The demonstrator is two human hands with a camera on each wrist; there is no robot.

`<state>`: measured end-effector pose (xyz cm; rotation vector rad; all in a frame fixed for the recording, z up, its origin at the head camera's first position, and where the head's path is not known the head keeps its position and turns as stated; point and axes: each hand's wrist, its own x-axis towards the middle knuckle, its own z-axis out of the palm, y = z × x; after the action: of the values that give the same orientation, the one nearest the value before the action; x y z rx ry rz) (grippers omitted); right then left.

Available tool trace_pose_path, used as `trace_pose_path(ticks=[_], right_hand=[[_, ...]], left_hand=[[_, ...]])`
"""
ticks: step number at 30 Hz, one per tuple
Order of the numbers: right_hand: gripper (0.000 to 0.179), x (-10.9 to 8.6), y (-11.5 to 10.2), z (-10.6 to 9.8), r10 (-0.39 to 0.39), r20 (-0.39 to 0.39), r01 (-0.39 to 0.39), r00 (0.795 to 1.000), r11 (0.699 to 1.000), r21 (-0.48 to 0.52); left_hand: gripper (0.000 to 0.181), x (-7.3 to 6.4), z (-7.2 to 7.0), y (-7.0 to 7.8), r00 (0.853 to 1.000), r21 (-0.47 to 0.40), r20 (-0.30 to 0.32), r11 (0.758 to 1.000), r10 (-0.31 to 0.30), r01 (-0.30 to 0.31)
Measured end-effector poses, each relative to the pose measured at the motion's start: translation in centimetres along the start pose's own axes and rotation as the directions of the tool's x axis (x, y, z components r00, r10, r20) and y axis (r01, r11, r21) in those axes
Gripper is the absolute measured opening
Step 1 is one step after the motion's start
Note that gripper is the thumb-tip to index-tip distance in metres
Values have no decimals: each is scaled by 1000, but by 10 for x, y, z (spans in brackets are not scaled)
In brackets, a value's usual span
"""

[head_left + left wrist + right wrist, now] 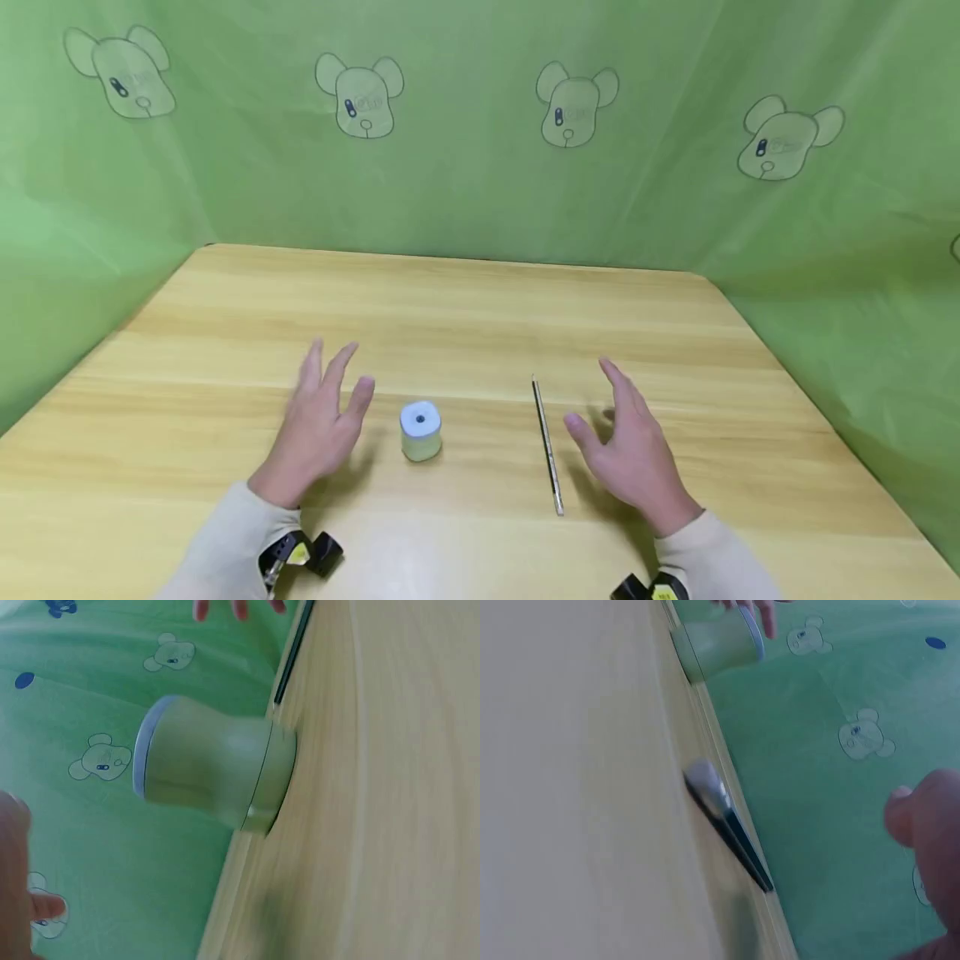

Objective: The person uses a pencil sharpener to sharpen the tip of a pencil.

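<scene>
A small pale-green pencil sharpener (421,433) with a light-blue top and a dark round hole stands upright on the table between the hands. To its right lies a slim dark-and-silver pencil (547,446), pointing away from me. My left hand (318,429) hovers left of the sharpener, fingers spread, touching nothing. Right of the pencil, the right hand (633,454) is held above the table with thumb and fingers apart, holding nothing. The left wrist view gives the sharpener (214,761) from the side, upright on its base. In the right wrist view the pencil (731,829) lies flat, somewhat blurred.
A light wood-grain table (450,333) spreads under both hands. Green curtain (472,192) with mouse-head drawings hangs along its back and sides. Each wrist wears a black camera mount (300,554) over a pale sleeve (232,542).
</scene>
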<state>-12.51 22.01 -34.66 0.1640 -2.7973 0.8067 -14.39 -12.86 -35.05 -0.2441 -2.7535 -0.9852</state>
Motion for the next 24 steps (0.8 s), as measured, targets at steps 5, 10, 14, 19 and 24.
trace_pose_path(ticks=[5, 10, 14, 19, 24], right_hand=[[64, 1, -13, 0, -30, 30, 25, 999, 989, 146], [52, 3, -16, 0, -28, 170, -1, 985, 986, 164], [46, 4, -18, 2, -16, 258, -42, 966, 975, 218], [42, 5, -16, 8, -2, 284, -72, 959, 966, 248], [39, 4, -12, 16, 3, 298, -69, 955, 975, 213]], left_hand=[[64, 5, 5, 6, 987, -202, -2, 967, 161, -158], [71, 3, 12, 7, 966, -227, 6, 941, 260, -252], [68, 0, 15, 7, 958, -217, 14, 937, 285, -275], [64, -1, 19, 9, 953, -232, 35, 930, 302, -286], [65, -4, 23, 7, 948, -237, 85, 931, 306, -279]])
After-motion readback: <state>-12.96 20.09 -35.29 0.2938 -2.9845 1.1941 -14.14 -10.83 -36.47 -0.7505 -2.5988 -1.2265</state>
